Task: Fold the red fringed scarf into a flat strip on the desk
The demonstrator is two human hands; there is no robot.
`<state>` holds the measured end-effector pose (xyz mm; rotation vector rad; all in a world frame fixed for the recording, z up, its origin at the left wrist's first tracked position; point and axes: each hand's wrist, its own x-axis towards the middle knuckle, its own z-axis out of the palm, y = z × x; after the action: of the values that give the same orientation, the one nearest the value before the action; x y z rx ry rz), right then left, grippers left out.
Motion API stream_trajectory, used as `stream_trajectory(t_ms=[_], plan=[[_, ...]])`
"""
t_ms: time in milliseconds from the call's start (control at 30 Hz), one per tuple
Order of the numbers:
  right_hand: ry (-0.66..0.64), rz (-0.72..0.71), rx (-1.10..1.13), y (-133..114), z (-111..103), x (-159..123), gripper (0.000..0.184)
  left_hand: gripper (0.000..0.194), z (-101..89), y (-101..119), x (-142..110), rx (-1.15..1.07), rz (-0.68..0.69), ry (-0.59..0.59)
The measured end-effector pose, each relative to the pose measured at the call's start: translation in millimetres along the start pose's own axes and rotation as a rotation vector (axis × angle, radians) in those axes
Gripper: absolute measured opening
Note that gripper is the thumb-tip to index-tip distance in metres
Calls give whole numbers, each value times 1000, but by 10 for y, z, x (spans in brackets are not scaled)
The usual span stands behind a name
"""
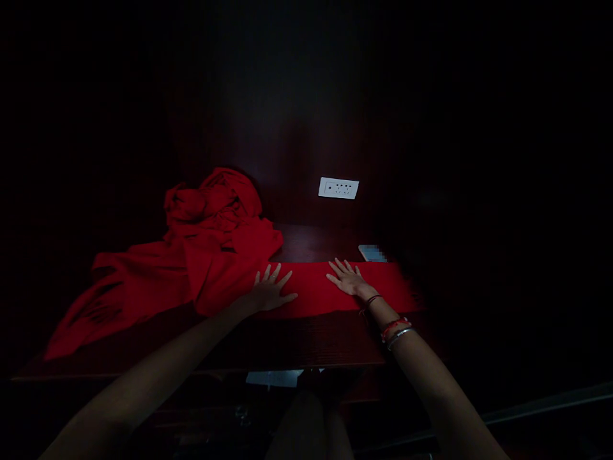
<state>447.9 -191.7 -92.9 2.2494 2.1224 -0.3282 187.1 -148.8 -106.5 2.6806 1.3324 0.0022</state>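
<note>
A long red scarf (311,291) with a fringed end lies across a dark wooden desk. Its right stretch is spread flat in a band, while the left part is heaped in loose, crumpled folds. My left hand (271,292) rests palm down on the band beside the heap, fingers spread. Farther right, my right hand (345,278) also lies flat on the cloth with its fingers apart. Bracelets circle my right wrist. Neither hand grips the fabric. The far right end of the scarf fades into shadow.
A white socket plate (338,188) is fixed to the dark back panel. Just behind the scarf lies a flat pale-blue object (372,253), partly blurred. The front edge of the desk (230,370) runs below my forearms, with a pale flat item (274,378) under it. Surroundings are very dark.
</note>
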Motion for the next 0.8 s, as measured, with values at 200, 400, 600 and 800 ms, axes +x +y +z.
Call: stream_trajectory(t_ms=[200,400,600,800], plan=[[110,-147,34,-320,-70,-40,65,84,-112,113,203,-3,-34,-36],[24,-209,-19,-388,74,-129,63,83,15,26,284,13,23,61],[65,-38,3,-73,47,-207,69,86,24,-24,248,37,47,76],[123,-280,49,-447,8,-230,70,83,-9,17,258,43,118,51]])
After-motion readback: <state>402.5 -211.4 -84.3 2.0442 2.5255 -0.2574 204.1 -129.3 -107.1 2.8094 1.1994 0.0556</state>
